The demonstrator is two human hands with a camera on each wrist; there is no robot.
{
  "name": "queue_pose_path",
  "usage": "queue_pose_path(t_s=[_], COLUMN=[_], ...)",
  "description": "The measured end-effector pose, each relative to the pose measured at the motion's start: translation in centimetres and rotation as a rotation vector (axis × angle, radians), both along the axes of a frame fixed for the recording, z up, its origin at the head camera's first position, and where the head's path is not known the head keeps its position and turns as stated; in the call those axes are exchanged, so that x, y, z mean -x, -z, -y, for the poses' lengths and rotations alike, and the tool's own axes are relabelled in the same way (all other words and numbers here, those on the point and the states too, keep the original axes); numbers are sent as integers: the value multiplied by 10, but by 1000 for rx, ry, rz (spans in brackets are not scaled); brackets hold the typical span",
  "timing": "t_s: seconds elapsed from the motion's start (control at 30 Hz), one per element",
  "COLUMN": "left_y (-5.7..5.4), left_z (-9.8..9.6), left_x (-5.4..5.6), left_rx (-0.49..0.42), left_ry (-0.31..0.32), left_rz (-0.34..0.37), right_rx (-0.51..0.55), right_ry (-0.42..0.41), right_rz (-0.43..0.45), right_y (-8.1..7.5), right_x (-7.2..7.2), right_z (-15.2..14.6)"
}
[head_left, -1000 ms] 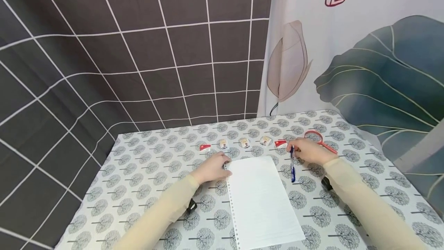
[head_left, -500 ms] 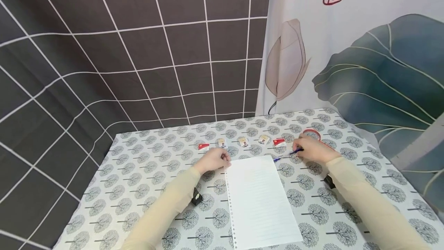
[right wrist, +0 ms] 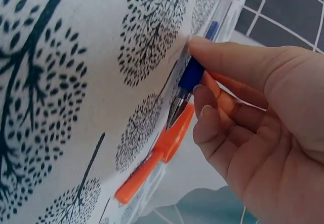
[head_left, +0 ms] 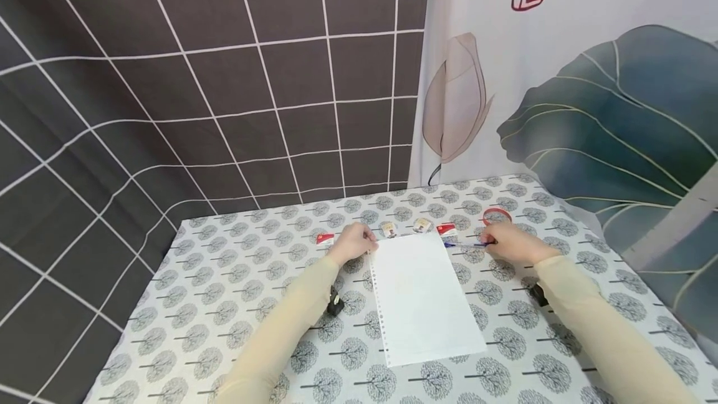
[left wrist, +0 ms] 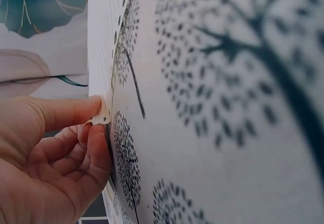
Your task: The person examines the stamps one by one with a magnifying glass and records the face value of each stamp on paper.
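Note:
In the head view a white sheet of loose-leaf paper (head_left: 426, 298) with a row of holes down its left edge lies on the patterned cloth (head_left: 235, 285). My left hand (head_left: 355, 243) is at its upper left corner; the left wrist view shows thumb and fingers pinching that paper corner (left wrist: 103, 113). To the right of the sheet, my right hand (head_left: 513, 247) pinches a blue pen (head_left: 462, 244), which lies sideways with its far end close to the paper's upper right corner. In the right wrist view the thumb and fingers hold the pen's blue grip (right wrist: 192, 74), metal tip showing.
Beyond the paper stand in a row a red-and-white card (head_left: 325, 239), two small picture cards (head_left: 389, 229) and another red-and-white card (head_left: 447, 229). A red ring-shaped thing with a handle (head_left: 497, 212), like a magnifying glass, lies partly hidden behind my right hand. A grid-patterned curtain (head_left: 224, 80) hangs behind.
The pen has swung from pointing toward me to lying sideways, pointing left. My left hand has slid the paper away from me, and now hides one small picture card.

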State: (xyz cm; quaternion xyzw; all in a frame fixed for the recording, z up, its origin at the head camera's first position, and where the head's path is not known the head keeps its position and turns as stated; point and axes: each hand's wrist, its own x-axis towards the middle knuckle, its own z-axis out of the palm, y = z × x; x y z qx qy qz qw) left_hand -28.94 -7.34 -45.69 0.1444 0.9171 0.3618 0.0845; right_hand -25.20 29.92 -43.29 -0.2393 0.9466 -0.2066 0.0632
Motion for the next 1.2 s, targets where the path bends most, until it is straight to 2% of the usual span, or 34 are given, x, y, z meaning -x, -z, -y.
queue_pose_path(t_s=[0.1, 0.27, 0.5, 0.6, 0.73, 0.83, 1.07, 1.2], left_y=[-1, -4, -10, -11, -9, -6, -7, -5], left_z=[-1, -2, -5, -5, -4, -3, -1, -2], left_x=[3, 0, -17, -27, -41, -50, -62, -65], left_rx=[26, 77, 256, 345, 444, 482, 453, 439], left_ry=[-20, 1, 80, 128, 201, 225, 253, 274], left_rz=[-20, -66, -249, -280, -252, -202, -97, -69], right_rx=[2, 15, 114, 155, 208, 261, 348, 445], right_ry=[36, 114, 208, 231, 251, 257, 240, 258], right_rz=[-15, -52, -107, -119, -102, -72, 4, 145], right_y=[-2, -4, -8, -13, -18, -19, -16, -11], right_x=[-2, -3, 0, -2, -5, -6, -6, -7], right_z=[-3, -6, -4, 1, 8, 13, 29, 37])
